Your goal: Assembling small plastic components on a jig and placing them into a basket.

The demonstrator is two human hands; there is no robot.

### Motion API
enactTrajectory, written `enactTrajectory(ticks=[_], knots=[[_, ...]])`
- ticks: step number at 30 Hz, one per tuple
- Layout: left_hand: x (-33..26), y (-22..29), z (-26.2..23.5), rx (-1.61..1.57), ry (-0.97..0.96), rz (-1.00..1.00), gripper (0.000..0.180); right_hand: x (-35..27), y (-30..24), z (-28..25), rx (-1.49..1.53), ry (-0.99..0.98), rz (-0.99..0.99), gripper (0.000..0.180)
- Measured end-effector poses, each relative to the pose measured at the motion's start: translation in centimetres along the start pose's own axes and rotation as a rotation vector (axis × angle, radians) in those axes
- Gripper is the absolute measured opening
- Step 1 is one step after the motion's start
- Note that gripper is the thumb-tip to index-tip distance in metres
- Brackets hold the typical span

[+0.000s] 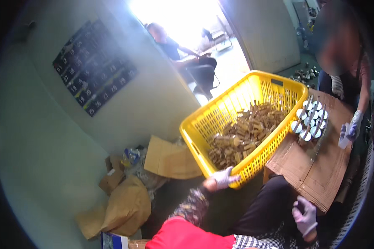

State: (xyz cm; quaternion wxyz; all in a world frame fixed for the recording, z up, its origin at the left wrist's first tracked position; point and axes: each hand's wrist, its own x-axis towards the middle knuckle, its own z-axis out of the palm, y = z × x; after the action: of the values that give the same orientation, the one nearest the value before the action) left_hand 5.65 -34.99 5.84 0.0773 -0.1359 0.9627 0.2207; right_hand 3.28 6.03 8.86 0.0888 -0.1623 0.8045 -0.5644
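Observation:
My left hand [224,178], in a pale glove, lies against the near corner of a large yellow plastic basket [194,147]. Its fingers stretch to the right along the corner, apart from each other. Inside the basket is a heap of small brownish, partly see-through pieces [247,135]. At the lower right my right hand [305,216], also gloved, is held with bent fingers apart and nothing visible in them. Beside it is the near edge of a brown cardboard sheet [316,176]. A cluster of round white-faced pieces with thin rods across them [309,120] stands on the cardboard.
Across the cardboard, a gloved co-worker holds a whitish translucent piece [344,137]. Another person [174,52] sits by the bright doorway. Torn cardboard [170,159], a brown paper bag [129,207] and plastic scraps lie left of the basket. Metallic bits [305,74] are on the floor behind.

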Motion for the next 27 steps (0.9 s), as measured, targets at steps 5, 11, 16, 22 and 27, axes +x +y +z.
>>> enactTrajectory(ticks=[5,11,16,22,27], knots=[[-0.1,-1.7,3.1,-0.045,0.636,0.255,0.051,-3.6,-1.0,-2.0,-0.116,0.061,0.003,0.036],[5.5,20.3,-0.7,-0.914,0.204,0.369,0.035,-3.0,1.9,-3.8,-0.103,0.124,0.114,0.041],[12.7,31.5,2.6,-0.969,-0.391,0.5,0.049,-5.5,2.5,-4.2,-0.006,0.207,0.21,0.04],[18.0,36.5,7.0,-1.295,-0.786,0.154,0.065,-10.6,3.2,-4.8,-0.015,0.333,0.349,0.039],[20.7,41.0,9.5,-1.378,-1.301,0.203,0.056,-14.1,3.8,-4.4,0.034,0.364,0.441,0.041]])
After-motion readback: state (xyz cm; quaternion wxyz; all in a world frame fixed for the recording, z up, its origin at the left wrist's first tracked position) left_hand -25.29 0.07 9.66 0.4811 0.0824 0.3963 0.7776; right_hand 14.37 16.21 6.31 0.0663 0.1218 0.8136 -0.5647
